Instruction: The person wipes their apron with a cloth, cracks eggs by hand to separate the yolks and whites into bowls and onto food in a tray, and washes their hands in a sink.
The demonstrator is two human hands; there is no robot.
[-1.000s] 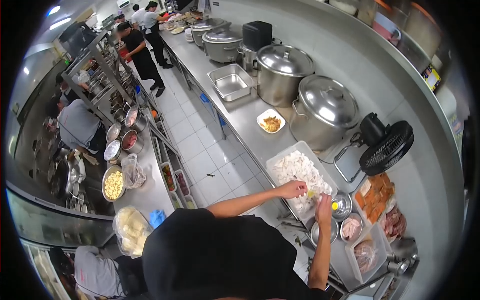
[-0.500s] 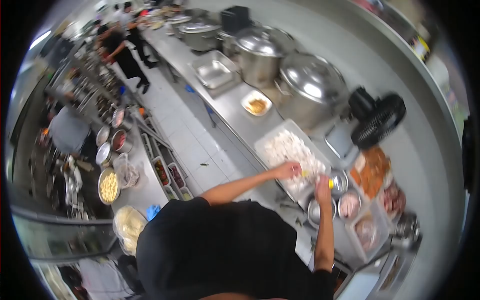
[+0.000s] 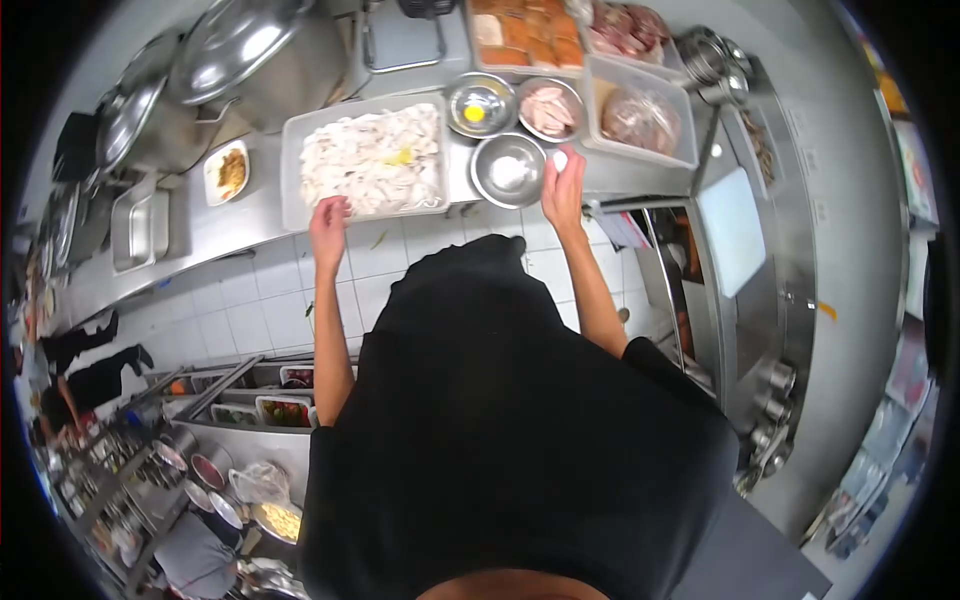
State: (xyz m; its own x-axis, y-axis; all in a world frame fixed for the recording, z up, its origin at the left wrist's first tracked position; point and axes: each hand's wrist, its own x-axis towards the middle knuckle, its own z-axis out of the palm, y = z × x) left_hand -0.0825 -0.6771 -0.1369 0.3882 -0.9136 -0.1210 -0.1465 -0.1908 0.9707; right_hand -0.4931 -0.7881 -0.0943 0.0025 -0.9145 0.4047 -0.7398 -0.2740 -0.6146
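My right hand (image 3: 563, 190) is raised beside a steel bowl (image 3: 508, 170), its fingers closed round a small white eggshell (image 3: 560, 160); whether it is whole or broken is too small to tell. My left hand (image 3: 328, 222) is at the front edge of a white plastic tub (image 3: 292, 190), fingers loosely bent with nothing visible in them. Pale raw strips (image 3: 350, 160) of meat or seafood fill the tub, with a yellow patch of egg (image 3: 400, 157) on top. Behind the front bowl, another steel bowl (image 3: 455, 122) holds an egg yolk (image 3: 473, 113).
A third bowl with pink raw meat (image 3: 549, 110), a tub with bagged meat (image 3: 640, 120) and orange fish pieces (image 3: 530, 35) stand right and behind. Large lidded pots (image 3: 260, 60), a small dish (image 3: 228, 172) and a steel pan (image 3: 141, 228) line the left. Co-workers are far left.
The view has swung to the right. My left hand has drawn back from over the tub to its front edge. My right hand has moved away from the yolk bowl, beside the front bowl.
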